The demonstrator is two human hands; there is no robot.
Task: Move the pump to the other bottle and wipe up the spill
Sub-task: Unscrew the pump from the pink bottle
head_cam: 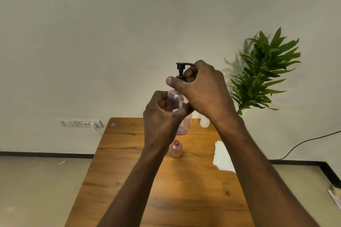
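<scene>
At the centre of the frame, we see both hands raised above a wooden table [129, 162], working on a clear, pink-tinted bottle [184, 125] that holds a little pink liquid at its base. The left hand [162, 114] wraps its curled fingers and thumb around the bottle's upper body, holding it just above the tabletop. The right hand [201, 88], directly above and to the right of it, closes its thumb and fingers on the collar of the black pump [181, 69], whose head and spout stick out above the knuckles. The pump sits at the bottle's neck; we cannot tell whether it is screwed down.

Below the hands, a smaller pink bottle [176, 149] stands on the table with its mouth open. To its right lies a white paper towel [222, 156], partly hidden by the right forearm. A green plant [265, 70] fills the right of the frame against the wall.
</scene>
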